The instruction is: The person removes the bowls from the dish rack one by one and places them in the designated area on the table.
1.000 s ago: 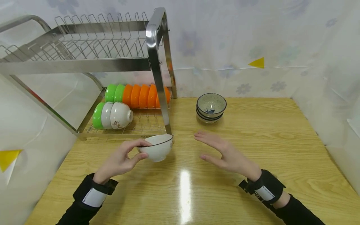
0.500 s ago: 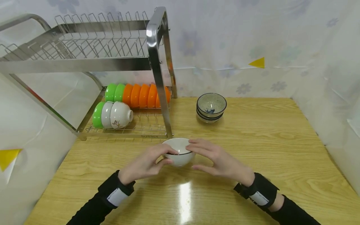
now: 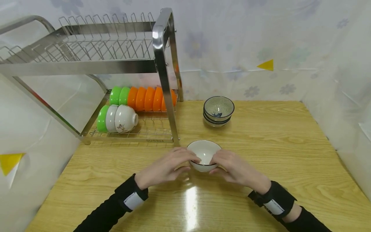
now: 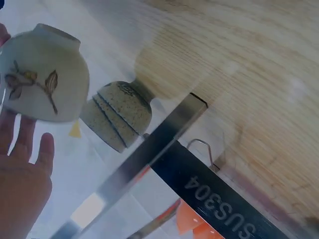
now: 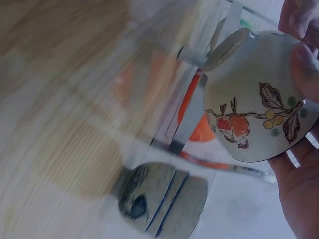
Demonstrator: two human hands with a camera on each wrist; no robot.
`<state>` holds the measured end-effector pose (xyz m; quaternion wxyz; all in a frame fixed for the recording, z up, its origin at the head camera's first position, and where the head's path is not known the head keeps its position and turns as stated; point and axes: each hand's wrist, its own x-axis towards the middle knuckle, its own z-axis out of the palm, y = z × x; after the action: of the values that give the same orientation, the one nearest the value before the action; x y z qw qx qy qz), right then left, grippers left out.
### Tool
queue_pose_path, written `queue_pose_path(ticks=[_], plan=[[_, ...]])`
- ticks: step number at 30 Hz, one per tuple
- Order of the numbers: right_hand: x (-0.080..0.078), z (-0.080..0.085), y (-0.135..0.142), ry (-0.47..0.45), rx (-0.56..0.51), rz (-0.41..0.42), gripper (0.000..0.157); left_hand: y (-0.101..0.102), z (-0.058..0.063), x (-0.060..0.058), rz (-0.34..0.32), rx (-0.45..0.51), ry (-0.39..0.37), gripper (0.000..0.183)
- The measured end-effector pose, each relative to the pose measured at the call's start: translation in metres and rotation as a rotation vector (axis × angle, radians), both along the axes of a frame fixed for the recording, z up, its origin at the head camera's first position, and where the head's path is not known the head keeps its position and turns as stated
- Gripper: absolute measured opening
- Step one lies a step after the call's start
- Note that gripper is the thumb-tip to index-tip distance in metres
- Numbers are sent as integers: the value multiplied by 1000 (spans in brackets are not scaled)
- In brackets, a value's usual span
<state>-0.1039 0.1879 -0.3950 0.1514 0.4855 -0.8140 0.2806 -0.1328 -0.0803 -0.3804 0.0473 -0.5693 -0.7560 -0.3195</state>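
Observation:
A white bowl [image 3: 205,149] with a dark rim is held between my two hands over the table. In the right wrist view, orange fruit and brown leaves decorate the bowl [image 5: 254,107], and its foot ring shows. My left hand [image 3: 166,166] grips the bowl's near-left rim, its fingers reaching over the edge. My right hand [image 3: 239,169] pinches the near-right rim, thumb outside and fingers inside. In the left wrist view a leafy sprig marks the bowl [image 4: 47,79]. Part of the rim is hidden behind the fingers.
A metal dish rack [image 3: 162,69] stands at the left. Its lower tier holds orange bowls [image 3: 140,99], green bowls [image 3: 119,95] and white bowls [image 3: 124,119] on edge. Speckled bowls [image 3: 218,111] are stacked behind my hands on the wooden table [image 3: 284,138].
The bowl has moved right, away from the rack's front corner, carried by my left hand. My right hand, open and apart from it earlier, has taken hold of the bowl's right side.

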Motion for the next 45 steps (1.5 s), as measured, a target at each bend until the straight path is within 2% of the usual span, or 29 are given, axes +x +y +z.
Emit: queue_pose_path(ticks=[2,6,9,16,20,23,28,36,45], plan=[[1,-2,10,3,15,-23,18,-4,0,-1,30,5,-25,46],[3,-5,32,-2,44,-82,21,-18,-2,-3,129,22,-80,48],[5,-7,49,5,62,-130,17,-30,-4,-5,194,29,-94,46],[5,-15,86,88,96,-247,20,-48,-6,-9,279,45,-114,42],[3,-20,103,109,118,-308,34,-55,-7,-11,326,62,-120,41],[0,-24,114,113,138,-347,40,-60,-7,-13,358,75,-134,41],[-5,-26,126,97,159,-401,41,-68,-10,-18,410,94,-152,41],[-18,-24,139,65,184,-453,39,-83,-17,-26,513,130,-133,38],[-38,-24,149,-8,252,-525,33,-96,-23,-37,620,253,-65,37]])
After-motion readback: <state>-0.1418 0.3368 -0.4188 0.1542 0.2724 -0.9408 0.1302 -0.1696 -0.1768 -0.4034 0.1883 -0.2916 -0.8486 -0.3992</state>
